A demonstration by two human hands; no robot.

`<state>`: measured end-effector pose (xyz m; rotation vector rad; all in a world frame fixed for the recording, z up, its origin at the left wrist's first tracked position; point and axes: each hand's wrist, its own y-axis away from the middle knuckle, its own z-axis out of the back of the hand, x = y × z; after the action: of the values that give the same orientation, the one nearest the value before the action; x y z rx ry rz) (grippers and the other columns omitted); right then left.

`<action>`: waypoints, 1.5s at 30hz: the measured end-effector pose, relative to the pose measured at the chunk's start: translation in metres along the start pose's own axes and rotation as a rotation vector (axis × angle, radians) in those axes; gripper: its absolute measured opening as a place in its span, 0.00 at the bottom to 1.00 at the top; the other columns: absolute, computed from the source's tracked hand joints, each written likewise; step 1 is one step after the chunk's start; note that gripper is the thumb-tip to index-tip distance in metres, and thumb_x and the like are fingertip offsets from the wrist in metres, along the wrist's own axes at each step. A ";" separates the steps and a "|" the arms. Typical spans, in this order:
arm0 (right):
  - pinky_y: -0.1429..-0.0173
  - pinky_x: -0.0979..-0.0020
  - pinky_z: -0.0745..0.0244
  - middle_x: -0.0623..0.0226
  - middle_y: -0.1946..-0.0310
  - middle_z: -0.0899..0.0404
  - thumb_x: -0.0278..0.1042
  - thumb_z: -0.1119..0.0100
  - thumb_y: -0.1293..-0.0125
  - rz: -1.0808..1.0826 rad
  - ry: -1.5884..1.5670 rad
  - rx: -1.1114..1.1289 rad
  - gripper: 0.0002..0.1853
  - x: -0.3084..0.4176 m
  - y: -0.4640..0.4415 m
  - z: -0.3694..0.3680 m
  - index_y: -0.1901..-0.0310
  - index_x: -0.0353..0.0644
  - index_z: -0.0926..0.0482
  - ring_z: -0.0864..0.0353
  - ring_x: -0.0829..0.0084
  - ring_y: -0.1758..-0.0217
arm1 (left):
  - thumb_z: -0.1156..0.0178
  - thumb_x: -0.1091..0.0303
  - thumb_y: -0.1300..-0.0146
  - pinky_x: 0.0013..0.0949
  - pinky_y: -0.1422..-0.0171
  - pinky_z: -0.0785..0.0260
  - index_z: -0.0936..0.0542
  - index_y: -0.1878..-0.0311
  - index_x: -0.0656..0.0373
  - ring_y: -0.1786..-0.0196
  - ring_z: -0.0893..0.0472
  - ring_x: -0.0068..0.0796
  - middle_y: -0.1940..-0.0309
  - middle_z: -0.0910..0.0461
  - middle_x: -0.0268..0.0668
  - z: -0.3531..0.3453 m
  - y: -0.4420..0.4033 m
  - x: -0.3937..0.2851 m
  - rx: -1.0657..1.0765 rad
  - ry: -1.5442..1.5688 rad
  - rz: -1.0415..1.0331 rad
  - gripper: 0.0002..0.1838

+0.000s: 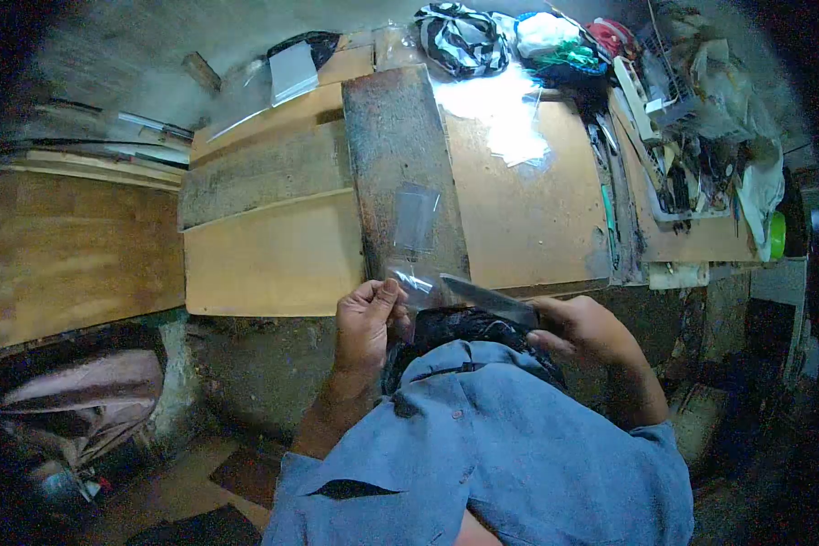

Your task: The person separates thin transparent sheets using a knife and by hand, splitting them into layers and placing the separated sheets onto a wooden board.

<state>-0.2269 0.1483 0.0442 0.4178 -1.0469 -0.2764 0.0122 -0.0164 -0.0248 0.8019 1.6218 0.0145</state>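
My left hand [369, 317] is closed in a pinch on a small clear plastic piece [414, 280] with bright glare on it, just off the near end of a dark worn board [400, 136]. My right hand [581, 329] grips a wide-bladed knife [490, 301]. Its blade points left and its tip lies close to the plastic piece; whether they touch, I cannot tell. Farther up the board lies a flat, clear rectangular plastic piece [417, 218]. The knife's handle is hidden inside my right hand.
Wooden boards [273, 264] cover the bench left of the dark board. A stack of pale sheets [293, 73] sits at the back left. Striped and white bags [464, 38] stand at the back. A tray of tools [696, 196] and a teal strip [609, 223] are on the right.
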 end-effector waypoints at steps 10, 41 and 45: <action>0.60 0.58 0.29 0.50 0.68 0.21 0.38 0.41 0.41 0.040 0.117 0.060 0.19 -0.005 -0.013 -0.012 0.50 0.41 0.27 0.22 0.48 0.64 | 0.41 0.65 0.36 0.25 0.71 0.31 0.22 0.67 0.64 0.77 0.25 0.21 0.76 0.21 0.34 -0.005 0.007 0.001 0.084 -0.070 0.006 0.10; 0.60 0.76 0.27 0.71 0.69 0.24 0.25 0.32 0.47 0.168 -0.899 -0.169 0.18 -0.010 -0.085 -0.075 0.56 0.36 0.29 0.25 0.80 0.65 | 0.37 0.69 0.41 0.26 0.58 0.30 0.19 0.65 0.61 0.64 0.22 0.22 0.67 0.19 0.35 -0.027 0.005 0.015 0.166 0.010 0.003 0.05; 0.59 0.78 0.28 0.72 0.71 0.26 0.19 0.37 0.47 0.174 -0.970 -0.340 0.16 0.000 -0.082 -0.064 0.58 0.39 0.30 0.25 0.80 0.65 | 0.37 0.69 0.41 0.27 0.57 0.29 0.20 0.65 0.61 0.65 0.22 0.23 0.68 0.19 0.35 -0.023 0.008 0.012 0.114 -0.154 0.072 0.05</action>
<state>-0.1724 0.0886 -0.0217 -0.1578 -1.9305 -0.5124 -0.0038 0.0056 -0.0260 0.9261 1.4574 -0.0870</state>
